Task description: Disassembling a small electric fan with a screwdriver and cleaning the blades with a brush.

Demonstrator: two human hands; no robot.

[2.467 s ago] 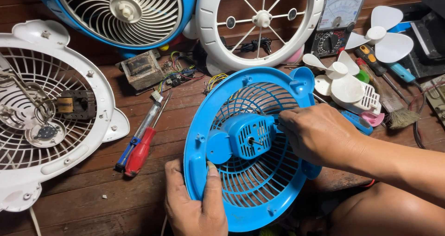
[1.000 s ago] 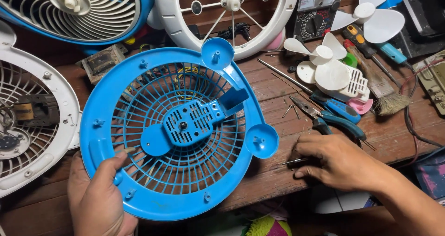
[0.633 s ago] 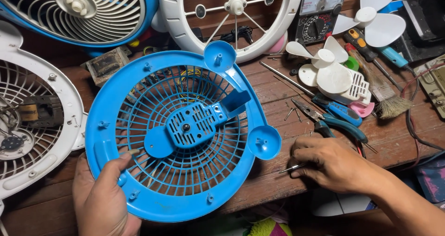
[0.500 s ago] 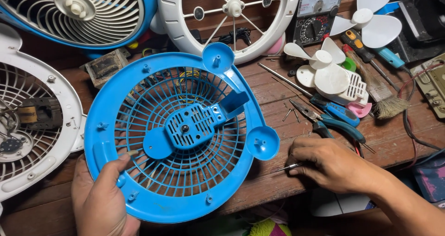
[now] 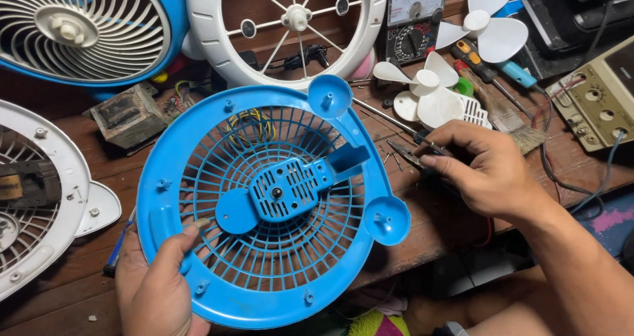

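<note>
The left hand [image 5: 155, 280] is gripping the blue fan grille [image 5: 264, 204] by its lower rim (thumb clamped over the edge), tilted above the wooden bench [image 5: 59, 290]; the right hand [image 5: 485, 171] is closing its fingers on pliers [image 5: 406, 156].

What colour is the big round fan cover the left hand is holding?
The fan cover in the left hand is bright blue, seen in the head view.

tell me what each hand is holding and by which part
The left hand grips the blue fan grille by its lower-left rim, thumb over the front. The right hand rests on dark pliers on the bench; a closed grip cannot be told.
</note>
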